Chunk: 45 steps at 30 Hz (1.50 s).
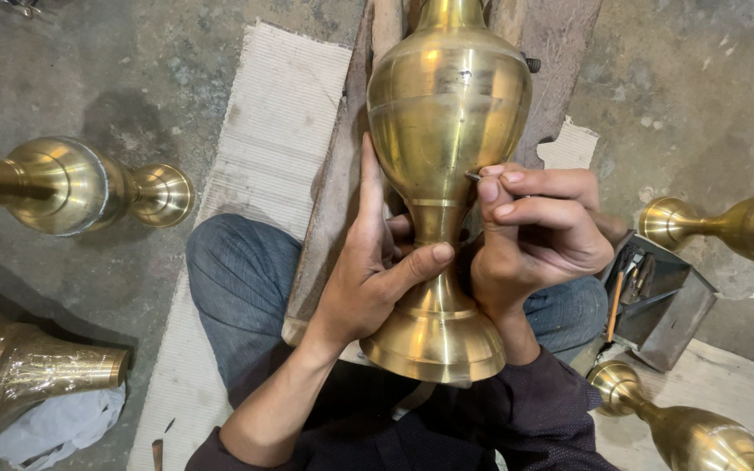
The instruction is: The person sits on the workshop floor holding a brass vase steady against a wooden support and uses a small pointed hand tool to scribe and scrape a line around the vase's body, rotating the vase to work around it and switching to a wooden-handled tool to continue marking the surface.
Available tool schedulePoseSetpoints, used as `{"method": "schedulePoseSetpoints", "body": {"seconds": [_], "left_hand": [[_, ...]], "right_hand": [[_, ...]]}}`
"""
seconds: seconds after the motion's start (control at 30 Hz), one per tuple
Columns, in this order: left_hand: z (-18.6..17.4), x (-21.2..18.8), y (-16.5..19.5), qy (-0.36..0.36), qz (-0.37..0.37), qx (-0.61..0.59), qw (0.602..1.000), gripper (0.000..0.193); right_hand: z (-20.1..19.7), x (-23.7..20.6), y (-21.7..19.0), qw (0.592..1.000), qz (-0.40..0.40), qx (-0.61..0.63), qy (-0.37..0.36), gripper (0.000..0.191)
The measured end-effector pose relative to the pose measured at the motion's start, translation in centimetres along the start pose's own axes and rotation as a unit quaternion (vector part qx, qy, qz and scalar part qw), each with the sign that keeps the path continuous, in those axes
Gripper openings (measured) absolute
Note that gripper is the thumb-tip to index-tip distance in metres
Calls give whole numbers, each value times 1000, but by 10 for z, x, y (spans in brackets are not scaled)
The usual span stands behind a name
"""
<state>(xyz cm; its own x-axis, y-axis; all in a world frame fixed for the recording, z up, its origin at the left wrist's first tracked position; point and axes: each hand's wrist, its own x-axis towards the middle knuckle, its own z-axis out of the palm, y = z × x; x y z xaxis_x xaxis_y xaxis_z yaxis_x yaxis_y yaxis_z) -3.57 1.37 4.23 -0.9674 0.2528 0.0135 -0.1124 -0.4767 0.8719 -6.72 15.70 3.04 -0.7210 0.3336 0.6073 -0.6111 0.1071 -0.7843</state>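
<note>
Nearest: dark sleeves and blue-jeaned knees (242, 279) of the seated person, w/ a big brass vase (442, 174) lying across the lap, foot twd the body, neck pointing away.

Left hand (368, 279) wraps the narrow waist just above the flared foot, thumb across the front, fingers flat up the side of the belly, a firm steadying clasp. Right hand (538, 231) is curled tight round a thin metal engraving tool (473, 175); only the tip shows, touching the lower belly where it curves in. Rest of the tool is hidden in the fist.

Doing it well, as I judge it: keep the left grip snug so the round body can't roll, brace the right hand's heel against the vase, short controlled strokes. Polished curve is slippery, so a skid would scar the finish.

Vase is smooth, bright yellow brass, faint turned bands round the shoulder, stepped rings at waist and foot.

Just right of the knee: open grey metal box (674, 305) w/ small tools, one orange-handled. Under the legs a pale ribbed mat (263, 148) and a worn wooden plank (338, 187) beneath the vase.

Farther out on the rough concrete floor (141, 78): more brass vases, one lying at left (71, 183), an engraved one lower left (37, 371) by a white rag (58, 427), two at right (726, 227) (682, 427).
</note>
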Motion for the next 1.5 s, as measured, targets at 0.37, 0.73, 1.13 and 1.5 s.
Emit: {"method": "schedulePoseSetpoints", "body": {"seconds": [0.37, 0.73, 1.13, 1.5], "left_hand": [[0, 1, 1, 2, -12, 17, 1000, 117], [3, 3, 20, 69, -64, 202, 975, 131], [4, 3, 17, 73, -68, 187, 977, 132], [-4, 8, 3, 16, -42, 19, 999, 130]], "right_hand": [[0, 4, -6, 997, -41, -39, -56, 24], [-53, 36, 17, 990, 17, 133, 38, 23], [-55, 48, -1, 984, 106, 127, -70, 23], [-13, 90, -12, 966, 56, 54, -247, 17]]}}
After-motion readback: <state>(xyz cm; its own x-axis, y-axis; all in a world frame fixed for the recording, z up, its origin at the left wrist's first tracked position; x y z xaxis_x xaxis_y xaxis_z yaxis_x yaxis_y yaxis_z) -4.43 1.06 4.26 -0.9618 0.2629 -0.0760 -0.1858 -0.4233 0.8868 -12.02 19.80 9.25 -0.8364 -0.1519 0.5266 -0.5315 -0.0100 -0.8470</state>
